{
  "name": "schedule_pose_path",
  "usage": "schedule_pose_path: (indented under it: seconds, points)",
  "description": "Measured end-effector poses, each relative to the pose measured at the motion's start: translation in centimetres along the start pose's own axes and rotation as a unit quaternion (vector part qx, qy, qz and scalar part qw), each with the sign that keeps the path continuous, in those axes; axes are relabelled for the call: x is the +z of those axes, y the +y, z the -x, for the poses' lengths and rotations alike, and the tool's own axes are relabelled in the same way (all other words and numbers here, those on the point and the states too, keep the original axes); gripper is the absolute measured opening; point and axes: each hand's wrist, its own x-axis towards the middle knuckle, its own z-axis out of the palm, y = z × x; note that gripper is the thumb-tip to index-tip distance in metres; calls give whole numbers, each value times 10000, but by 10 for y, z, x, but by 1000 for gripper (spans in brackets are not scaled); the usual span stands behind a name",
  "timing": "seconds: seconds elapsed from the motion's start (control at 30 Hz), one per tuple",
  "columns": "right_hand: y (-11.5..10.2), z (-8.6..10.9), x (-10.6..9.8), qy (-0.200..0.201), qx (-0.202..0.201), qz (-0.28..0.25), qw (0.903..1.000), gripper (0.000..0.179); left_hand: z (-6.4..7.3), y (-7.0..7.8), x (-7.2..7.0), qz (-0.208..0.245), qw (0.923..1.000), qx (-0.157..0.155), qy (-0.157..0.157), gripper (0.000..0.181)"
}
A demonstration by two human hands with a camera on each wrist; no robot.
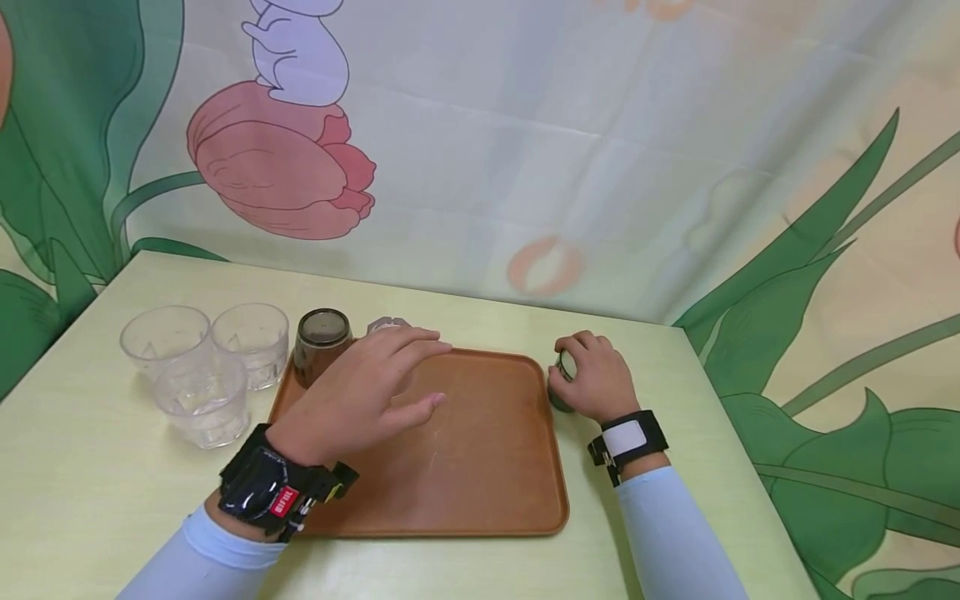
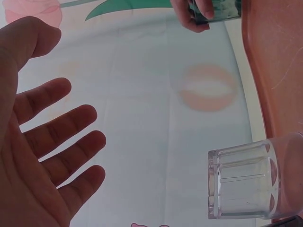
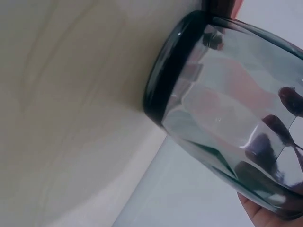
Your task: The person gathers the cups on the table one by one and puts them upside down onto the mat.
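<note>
My right hand (image 1: 595, 379) holds a dark green-tinted glass (image 3: 222, 109) by its upper part, fingers curled round it, just beyond the tray's right edge. The thick dark end of that glass is close to the tabletop. Above the brown tray (image 1: 480, 450) hovers my left hand (image 2: 42, 127), fingers spread and nothing held. Partly hidden behind it in the head view, a clear glass (image 2: 241, 182) stands at the tray's far side. Left of that one, a smoky-grey glass (image 1: 322, 337) stands bottom up at the tray's far left corner.
Three clear tumblers stand grouped on the pale table left of the tray: a back left tumbler (image 1: 161, 333), a back right tumbler (image 1: 255, 342) and a front tumbler (image 1: 206, 404). A printed curtain (image 1: 480, 150) hangs behind the table's far edge.
</note>
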Motion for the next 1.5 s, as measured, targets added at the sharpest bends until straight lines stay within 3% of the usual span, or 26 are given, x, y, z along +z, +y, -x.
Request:
schedule_pose_path:
  seconds: [0.73, 1.13, 1.5]
  points:
    - [-4, -1, -3, 7, 97, 138, 9999, 30, -2, 0, -3, -63, 10000, 24, -33, 49]
    - [-2, -4, -2, -300, -35, 157, 9994, 31, -2, -1, -2, -100, 9999, 35, -66, 49]
    - [0, 0, -3, -60, -192, -29, 9998, 33, 0, -2, 4, -109, 9999, -48, -100, 51]
